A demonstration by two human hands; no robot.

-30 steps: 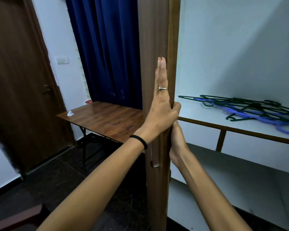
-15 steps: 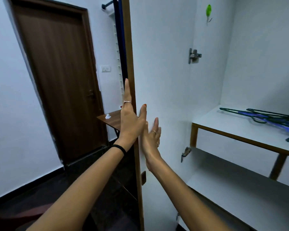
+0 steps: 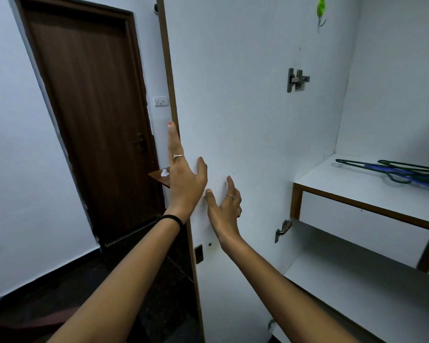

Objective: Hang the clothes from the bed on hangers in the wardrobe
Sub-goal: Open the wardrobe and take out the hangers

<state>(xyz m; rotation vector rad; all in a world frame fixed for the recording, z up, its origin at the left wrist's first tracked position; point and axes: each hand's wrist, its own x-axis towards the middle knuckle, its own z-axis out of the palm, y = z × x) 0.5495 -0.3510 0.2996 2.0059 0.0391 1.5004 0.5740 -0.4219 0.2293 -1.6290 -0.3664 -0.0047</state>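
Now the wardrobe door point(image 3: 245, 120) is standing swung wide, further round than half a second ago, its smooth white inner face filling the middle of the view and hiding the blue curtain that was showing a second ago; the left hand point(image 3: 183, 177) is lying flat along the door's brown wood-grain edge, fingers straight and pointing up, thumb spread onto the white face; the right hand point(image 3: 224, 206) is sitting just right of it and lower than before, fingers relaxed and loosely spread, and whether its palm is touching the panel I cannot tell. On the far right, thin plastic hangers point(image 3: 404, 172), dark green and blue, are lying in a tangled pile on the white upper shelf point(image 3: 357, 194), which is showing a brown edge strip; two metal hinges point(image 3: 296, 80) are sitting at the door's inner side; a small green hook point(image 3: 321, 8) is hanging above them. To the left, a dark wooden room door point(image 3: 92, 115) is standing closed.
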